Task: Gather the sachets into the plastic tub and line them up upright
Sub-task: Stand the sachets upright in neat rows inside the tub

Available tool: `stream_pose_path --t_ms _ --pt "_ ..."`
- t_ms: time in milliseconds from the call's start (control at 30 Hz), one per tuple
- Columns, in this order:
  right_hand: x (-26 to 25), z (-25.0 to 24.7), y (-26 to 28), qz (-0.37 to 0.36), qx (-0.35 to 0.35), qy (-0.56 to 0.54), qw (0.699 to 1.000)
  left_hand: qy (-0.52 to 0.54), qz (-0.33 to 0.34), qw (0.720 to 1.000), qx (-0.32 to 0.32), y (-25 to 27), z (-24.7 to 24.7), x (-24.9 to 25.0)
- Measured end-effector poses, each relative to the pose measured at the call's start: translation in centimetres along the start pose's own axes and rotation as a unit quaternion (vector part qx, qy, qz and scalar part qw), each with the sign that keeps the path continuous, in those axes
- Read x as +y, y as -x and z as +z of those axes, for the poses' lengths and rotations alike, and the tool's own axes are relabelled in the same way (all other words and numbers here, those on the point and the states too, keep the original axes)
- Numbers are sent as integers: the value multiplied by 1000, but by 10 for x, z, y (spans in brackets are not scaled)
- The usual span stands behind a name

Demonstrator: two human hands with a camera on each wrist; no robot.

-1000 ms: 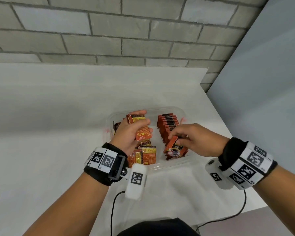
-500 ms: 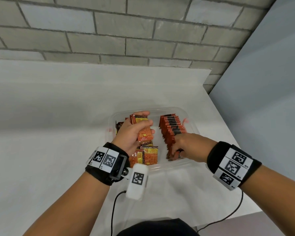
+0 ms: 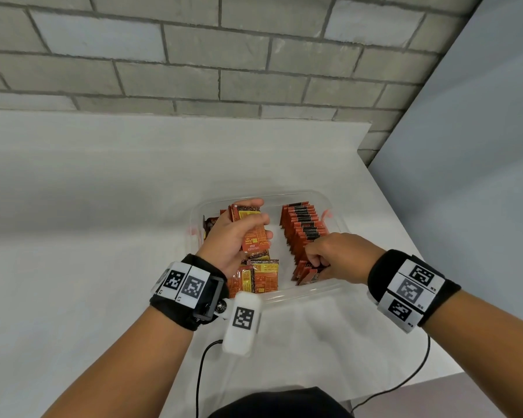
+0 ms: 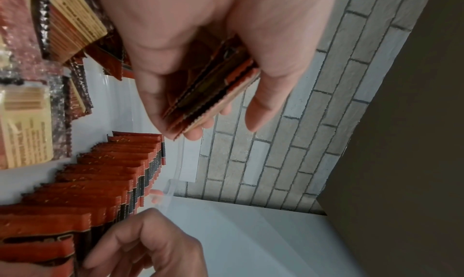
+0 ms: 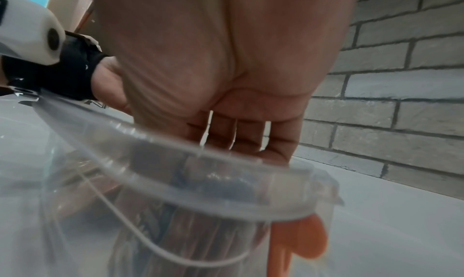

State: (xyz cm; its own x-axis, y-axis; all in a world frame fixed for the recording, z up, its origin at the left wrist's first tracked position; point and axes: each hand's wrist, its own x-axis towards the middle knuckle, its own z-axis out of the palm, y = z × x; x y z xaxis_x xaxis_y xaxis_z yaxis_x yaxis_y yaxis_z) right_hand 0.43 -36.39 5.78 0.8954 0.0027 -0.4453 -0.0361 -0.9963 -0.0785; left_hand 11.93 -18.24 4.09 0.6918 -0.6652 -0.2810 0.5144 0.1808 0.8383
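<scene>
Upright sachet row (image 3: 302, 233) along right side of clear plastic tub (image 3: 332, 206); newest sachet, tilted in fingers a second ago, now pushed down at near end. Row longer by one.
Right hand (image 3: 335, 257) curled at that end sachet; pinch or just press, cannot tell.
Left hand (image 3: 236, 236) clamps small stack of sachets (image 3: 252, 229) over tub's left side, more loose flat ones (image 3: 258, 277) below.
Foil crinkly, serrated edges, thin flat packets; tub glossy, rounded rim, on white table (image 3: 103, 236).

Left hand (image 3: 234, 236) clutching (fingers curled); right hand (image 3: 335, 256) pinching.
</scene>
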Motion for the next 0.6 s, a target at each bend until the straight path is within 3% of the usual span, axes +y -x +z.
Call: stream_pose_path --t_ms 233,367,500,600 --pt "6 -13 8 38 -6 -118 992 35 -11 999 4 0 -2 -1" --pt "12 -12 8 31 28 -138 990 48 -25 998 13 -2 -2 -2" --pt "5 -6 5 -11 59 -93 994 39 -26 999 13 -3 -2 -3" --pt "-2 3 1 -63 16 25 998 32 -26 999 15 -2 -1 -3"
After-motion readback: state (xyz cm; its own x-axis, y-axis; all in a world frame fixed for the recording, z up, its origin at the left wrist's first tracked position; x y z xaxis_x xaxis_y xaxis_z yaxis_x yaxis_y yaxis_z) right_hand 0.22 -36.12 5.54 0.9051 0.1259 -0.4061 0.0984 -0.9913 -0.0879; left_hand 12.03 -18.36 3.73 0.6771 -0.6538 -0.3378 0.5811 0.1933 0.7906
